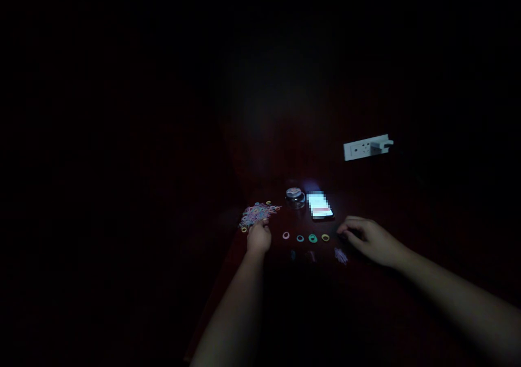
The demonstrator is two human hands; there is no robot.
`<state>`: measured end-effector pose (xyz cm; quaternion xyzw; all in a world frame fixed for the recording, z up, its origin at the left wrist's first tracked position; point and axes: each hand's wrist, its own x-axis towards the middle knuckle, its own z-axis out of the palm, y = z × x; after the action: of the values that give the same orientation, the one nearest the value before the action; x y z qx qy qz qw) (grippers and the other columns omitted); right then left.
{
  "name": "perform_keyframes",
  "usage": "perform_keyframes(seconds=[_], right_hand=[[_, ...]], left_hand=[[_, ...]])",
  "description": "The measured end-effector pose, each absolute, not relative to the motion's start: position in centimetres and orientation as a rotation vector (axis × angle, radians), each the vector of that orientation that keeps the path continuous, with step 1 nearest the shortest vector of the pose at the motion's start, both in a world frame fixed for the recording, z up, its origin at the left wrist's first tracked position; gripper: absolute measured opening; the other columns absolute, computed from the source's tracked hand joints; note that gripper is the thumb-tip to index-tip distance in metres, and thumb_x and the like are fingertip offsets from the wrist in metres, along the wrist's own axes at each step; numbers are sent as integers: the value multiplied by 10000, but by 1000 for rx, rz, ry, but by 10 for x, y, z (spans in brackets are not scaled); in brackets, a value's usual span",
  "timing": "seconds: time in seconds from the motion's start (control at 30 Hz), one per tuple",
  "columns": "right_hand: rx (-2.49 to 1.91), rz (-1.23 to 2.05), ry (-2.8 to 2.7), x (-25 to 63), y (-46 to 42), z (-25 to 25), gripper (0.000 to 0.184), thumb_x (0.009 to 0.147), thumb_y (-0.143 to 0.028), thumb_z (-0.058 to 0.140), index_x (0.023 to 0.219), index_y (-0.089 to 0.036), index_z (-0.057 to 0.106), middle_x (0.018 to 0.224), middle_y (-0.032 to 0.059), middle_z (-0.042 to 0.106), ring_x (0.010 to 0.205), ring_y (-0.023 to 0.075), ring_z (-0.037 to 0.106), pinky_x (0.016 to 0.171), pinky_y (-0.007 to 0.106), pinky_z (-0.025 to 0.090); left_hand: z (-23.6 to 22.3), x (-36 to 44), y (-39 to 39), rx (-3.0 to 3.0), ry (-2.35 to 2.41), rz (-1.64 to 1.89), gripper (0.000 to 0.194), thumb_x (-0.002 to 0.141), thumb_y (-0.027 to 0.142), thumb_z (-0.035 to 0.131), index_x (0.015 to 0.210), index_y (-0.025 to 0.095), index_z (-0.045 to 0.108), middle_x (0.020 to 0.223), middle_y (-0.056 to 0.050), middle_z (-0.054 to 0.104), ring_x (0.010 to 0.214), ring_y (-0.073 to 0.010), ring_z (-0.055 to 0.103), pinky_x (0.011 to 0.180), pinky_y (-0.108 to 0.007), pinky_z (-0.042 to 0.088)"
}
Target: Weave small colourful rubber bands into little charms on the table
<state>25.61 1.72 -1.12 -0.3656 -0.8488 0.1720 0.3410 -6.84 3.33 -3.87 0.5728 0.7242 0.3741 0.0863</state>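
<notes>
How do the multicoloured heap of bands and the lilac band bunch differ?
The multicoloured heap of bands is wide; the lilac band bunch, small. The heap mixes colours, the bunch looks uniform. The heap lies by the left hand, the bunch by the right hand. Both share the dark table.

The reddish table (238,254) carries a heap of small multicolored bands (258,214) at left. A jar (295,198) stands right of the heap, beside a lit phone (319,205). A pink ring (286,239), blue ring (300,240), green ring (312,241) and yellow ring (325,240) form a row. Nearer lie a purple cluster (341,255) and two dim clusters (311,257).
</notes>
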Motion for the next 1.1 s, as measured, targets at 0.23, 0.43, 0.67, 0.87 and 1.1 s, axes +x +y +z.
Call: perform_keyframes(seconds=[0.23,0.43,0.67,0.87,1.1], right_hand=[[-975,442,-2212,257,16,-11,235,892,-311,458,867,-196,661,886,76,650,823,221,616,769,372,492],[-965,462,-2225,258,20,-13,224,883,-329,477,868,-210,666,896,70,660,822,225,625,755,364,497],[-982,453,-2240,259,20,-14,247,890,-335,462,882,-197,667,909,75,664,836,218,629,758,350,501],[-974,440,-2231,259,18,-13,243,888,-325,465,885,-194,670,906,66,663,843,209,630,758,334,495],[-991,465,-2216,258,19,-13,240,885,-314,470,878,-190,675,892,63,661,818,201,625,742,332,488]], left_hand=[[-41,-83,42,1491,1929,1431,149,844,158,510,918,160,640,914,-109,717,829,-205,689,808,-367,539],[-46,-80,54,1472,1786,1520,111,835,133,546,922,157,612,962,-98,711,875,-168,689,826,-322,546],[-48,-71,60,1363,1567,1666,122,766,174,648,845,143,561,818,-82,688,778,-178,680,742,-311,545],[-48,-66,61,1324,1400,1695,187,690,138,717,797,159,565,821,-88,692,768,-187,670,741,-309,534],[-47,-61,61,1456,1301,1668,126,687,115,708,755,155,610,878,-92,688,833,-208,664,835,-377,528]])
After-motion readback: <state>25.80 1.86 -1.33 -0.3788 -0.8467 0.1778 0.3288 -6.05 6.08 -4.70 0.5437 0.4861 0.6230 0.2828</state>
